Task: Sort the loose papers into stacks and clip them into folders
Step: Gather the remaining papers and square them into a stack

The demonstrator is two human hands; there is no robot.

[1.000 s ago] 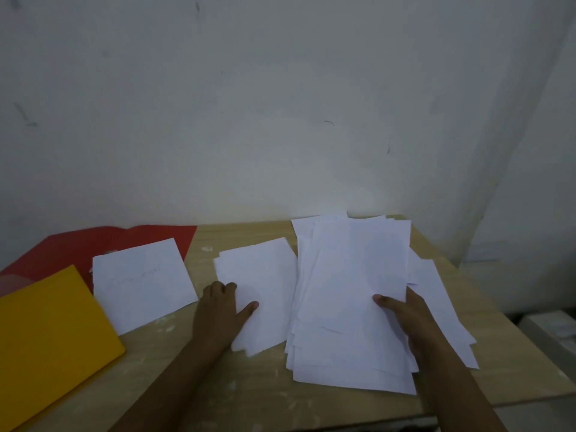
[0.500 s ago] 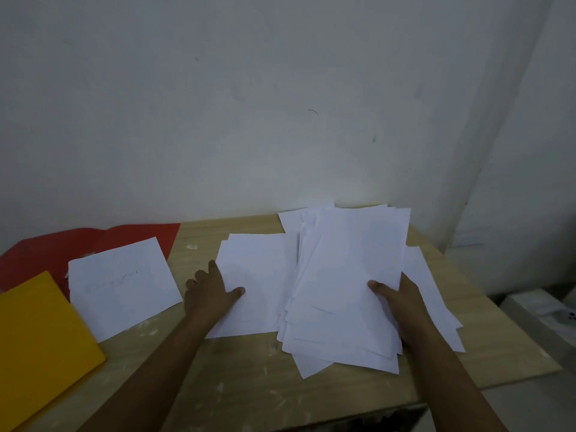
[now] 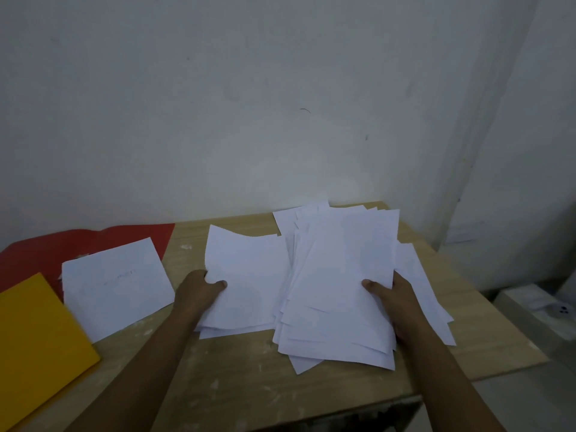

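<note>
Head view, looking down at a wooden table (image 3: 249, 385) set against a pale wall (image 3: 249, 104). The left hand (image 3: 199, 289) pinches the left edge of a white sheet (image 3: 249, 275), thumb on top and fingers curled beneath; the sheet's far edge is curled upward, and at least one more sheet shows under its near edge. The right hand (image 3: 394, 302) grips the right side of a large, fanned pile of loose papers (image 3: 339, 291), thumb pressed on the top page and fingers hidden under the pile. The pile lies on the right half of the table, its left edge overlapping the sheet held by the left hand; further sheets (image 3: 420, 291) lie beneath and to the right of the right hand. To the left, well apart from the pile, a separate white sheet (image 3: 117, 285) with faint writing lies flat, partly over a red folder (image 3: 46, 254) at the table's far-left edge. A yellow folder (image 3: 34, 344) lies at the near-left corner, just beside that sheet. A pale box (image 3: 536, 310) stands beyond the table's right side.
</note>
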